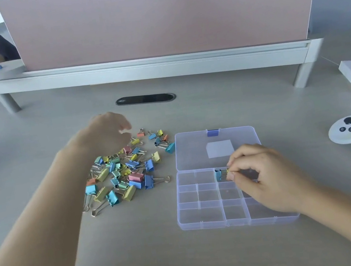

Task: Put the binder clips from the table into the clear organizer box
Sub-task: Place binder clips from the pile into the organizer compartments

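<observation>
Pinching the wire handles of a blue binder clip (219, 174), the right grip (268, 177) is holding it at a far-row compartment of the clear organizer box (191, 217). Left of that grip, the binder clip pile (125, 171) is lying on the desk (143, 254). The left grip (105, 133) is hovering over the pile's far edge, fingers loosely spread.

- Bright, even light; only faint, soft shadows on the table (145, 265).
- The left hand (104, 130) is motion-blurred.
- Wide-angle distortion bends straight lines near the frame's corners.
</observation>
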